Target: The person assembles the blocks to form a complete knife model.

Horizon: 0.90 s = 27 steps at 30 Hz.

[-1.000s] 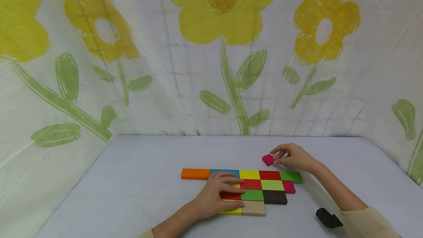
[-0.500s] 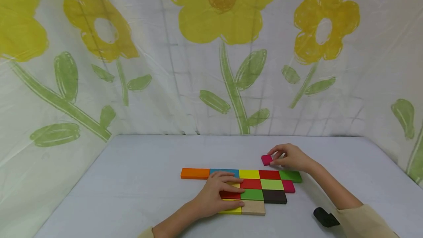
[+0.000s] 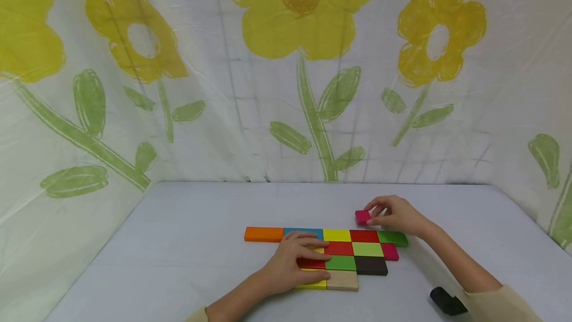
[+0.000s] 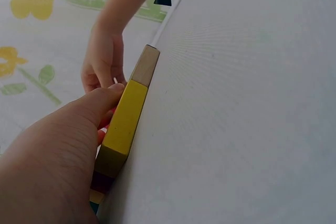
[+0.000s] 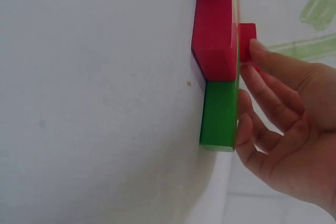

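Note:
My right hand [image 3: 397,214] pinches a small pink block [image 3: 363,217] between thumb and fingers, just behind the back row of coloured blocks. In the right wrist view the thumb lies on the pink block [image 5: 247,43]. My left hand [image 3: 297,265] rests with spread fingers on the left part of the flat block layout, hiding some pieces. Its thumb reaches the joint of a yellow block [image 4: 125,116] and a plain wood block [image 3: 342,280]. The back row runs from an orange block [image 3: 263,234] through blue, yellow and red to a green block [image 3: 393,238].
Rows shorten toward the front, with a dark block [image 3: 371,266] and a second pink block [image 3: 390,251] at their right ends. A black device [image 3: 447,302] sits by the right sleeve. The white table [image 3: 187,252] meets a flower-print curtain [image 3: 214,128] behind.
The pinched pink block has turned from a diamond-like angle to nearly square with the rows. My right hand shifted slightly left, then slightly back right. My left hand stays put.

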Motion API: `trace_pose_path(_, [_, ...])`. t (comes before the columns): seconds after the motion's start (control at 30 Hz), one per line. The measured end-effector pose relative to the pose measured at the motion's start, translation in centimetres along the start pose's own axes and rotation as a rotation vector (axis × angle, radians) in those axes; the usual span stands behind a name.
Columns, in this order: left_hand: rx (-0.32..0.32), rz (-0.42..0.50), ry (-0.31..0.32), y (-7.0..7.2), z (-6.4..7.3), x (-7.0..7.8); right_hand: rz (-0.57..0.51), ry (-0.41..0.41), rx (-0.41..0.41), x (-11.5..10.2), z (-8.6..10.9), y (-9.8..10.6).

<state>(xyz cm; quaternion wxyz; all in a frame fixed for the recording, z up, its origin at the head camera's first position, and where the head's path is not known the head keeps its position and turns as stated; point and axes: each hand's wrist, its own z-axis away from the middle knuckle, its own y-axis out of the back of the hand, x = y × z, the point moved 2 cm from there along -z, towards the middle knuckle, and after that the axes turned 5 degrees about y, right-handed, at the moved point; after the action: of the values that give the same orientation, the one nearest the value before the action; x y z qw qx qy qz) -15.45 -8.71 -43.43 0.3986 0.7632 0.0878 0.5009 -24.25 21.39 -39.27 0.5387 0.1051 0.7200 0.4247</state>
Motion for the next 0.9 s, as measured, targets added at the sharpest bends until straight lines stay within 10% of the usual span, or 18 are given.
trace_pose_path(0.9, [0.044, -0.079, -0.002, 0.6, 0.0, 0.1, -0.028, 0.044, 0.010, -3.4, 5.4, -0.9])
